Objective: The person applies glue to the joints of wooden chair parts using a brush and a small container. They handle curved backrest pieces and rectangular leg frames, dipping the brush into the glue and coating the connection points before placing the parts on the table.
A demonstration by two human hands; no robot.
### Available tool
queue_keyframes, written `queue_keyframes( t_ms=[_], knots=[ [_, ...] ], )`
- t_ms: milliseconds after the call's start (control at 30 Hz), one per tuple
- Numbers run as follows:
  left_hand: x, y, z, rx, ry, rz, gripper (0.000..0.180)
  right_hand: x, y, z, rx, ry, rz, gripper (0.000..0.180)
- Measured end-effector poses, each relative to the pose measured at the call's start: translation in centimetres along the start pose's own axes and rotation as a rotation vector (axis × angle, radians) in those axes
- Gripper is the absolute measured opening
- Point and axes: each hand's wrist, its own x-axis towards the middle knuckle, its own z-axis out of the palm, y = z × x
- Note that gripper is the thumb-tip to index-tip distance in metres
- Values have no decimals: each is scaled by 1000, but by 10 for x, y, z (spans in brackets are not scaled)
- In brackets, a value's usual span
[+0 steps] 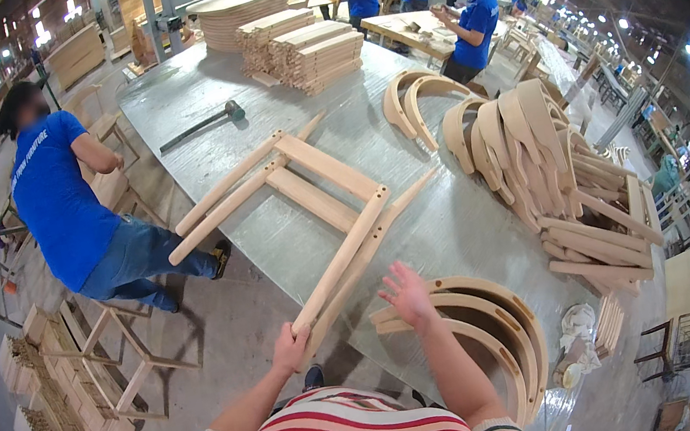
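Note:
A pale wooden chair frame (pixel 337 256), with legs joined by rails, lies across the metal-topped table (pixel 223 193), its leg ends jutting past the near left edge. My left hand (pixel 291 346) is closed around the near end of one leg. My right hand (pixel 409 295) is raised with its fingers spread and holds nothing; it is just right of the frame, above several curved wooden pieces (pixel 502 326) at the table's near side. Beyond the frame lies a mallet (pixel 208 122) with a dark head.
Stacked wooden slats (pixel 314 57) and flat seat boards (pixel 238 20) stand at the table's far end. Curved parts (pixel 519 134) and straight legs (pixel 600 241) are piled on the right. A person in blue (pixel 65 197) works at left, near wooden stools (pixel 132 360). More people are beyond.

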Motion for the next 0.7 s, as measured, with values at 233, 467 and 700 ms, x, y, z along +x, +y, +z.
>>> queue_keyframes(
  t_ms=[233,467,700],
  knots=[
    [39,38,-28,-186,-79,-157,33,50,19,24,-97,134,95,66],
    [13,38,-14,-302,-226,-268,47,59,27,3,-153,72,139,65],
    [-2,27,-2,28,-242,-139,55,67,11,14,-89,41,175,65]
  ],
)
